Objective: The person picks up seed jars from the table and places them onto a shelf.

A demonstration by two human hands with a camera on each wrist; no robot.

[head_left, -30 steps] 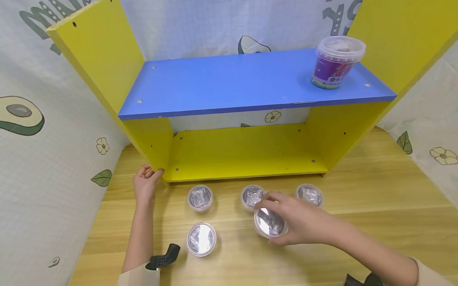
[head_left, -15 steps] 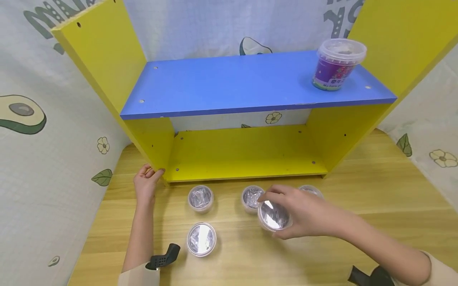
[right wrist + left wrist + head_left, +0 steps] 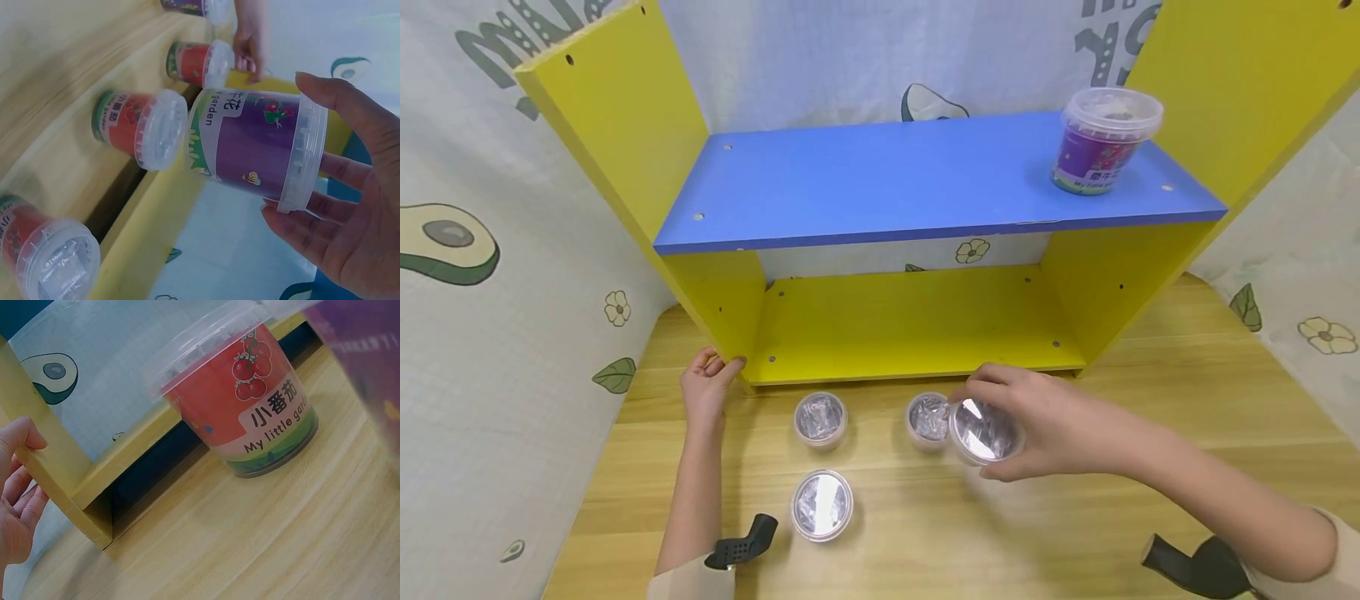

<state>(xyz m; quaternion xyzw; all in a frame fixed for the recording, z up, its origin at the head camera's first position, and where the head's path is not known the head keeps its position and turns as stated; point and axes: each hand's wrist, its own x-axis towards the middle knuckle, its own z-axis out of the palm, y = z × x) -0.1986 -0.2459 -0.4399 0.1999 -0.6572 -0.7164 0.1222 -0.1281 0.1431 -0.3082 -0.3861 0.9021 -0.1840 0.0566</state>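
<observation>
My left hand point(image 3: 706, 390) grips the lower front edge of the left yellow side panel point(image 3: 62, 487), thumb on one face and fingers on the other. My right hand point(image 3: 1052, 425) holds a purple-labelled plastic cup point(image 3: 256, 144) by its clear lid, thumb and fingers on opposite sides. That cup hangs above the table, beside the middle red-labelled cup point(image 3: 927, 418). Another red cup point(image 3: 820, 418) stands near the shelf's left front. A third red cup point(image 3: 56, 256) shows in the right wrist view; my right hand hides it in the head view. A second purple cup point(image 3: 822, 506) stands front left.
The yellow shelf unit point(image 3: 895, 325) stands on the wooden table point(image 3: 1150, 400), with a blue board point(image 3: 865, 183) across it. One purple-labelled cup point(image 3: 1105, 142) sits at that board's right end. A patterned cloth point(image 3: 535, 333) hangs behind and beside the unit.
My right hand has raised the purple cup and carried it slightly right and towards the shelf, now covering the right red cup. My left hand keeps its grip on the panel.
</observation>
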